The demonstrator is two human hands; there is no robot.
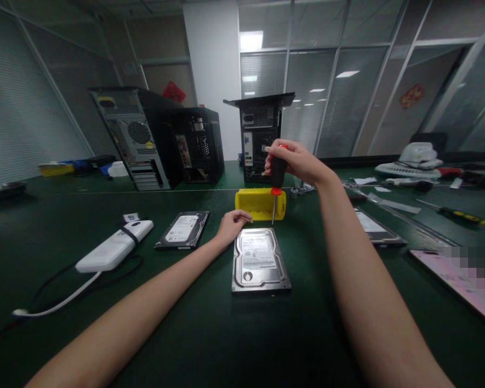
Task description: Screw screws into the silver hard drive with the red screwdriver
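Observation:
A hard drive (259,256) lies label side up on the green table in front of me. My right hand (293,160) is wrapped round the black and red handle of a screwdriver (278,171), held upright. Its shaft points down by the drive's far right corner, in front of a yellow bin (260,196); whether the tip touches anything is unclear. At the drive's far left corner rests my left hand (231,225), fingers drawn together near the bin's front edge. What lies between those fingertips, if anything, is too small to make out.
Left of the drive lie a second hard drive (182,229) and a white power strip (115,246) with its cable. To the right are another hard drive (378,229), a pink-topped flat object (452,275) and a yellow-black screwdriver (461,215). Computer cases (135,134) stand behind.

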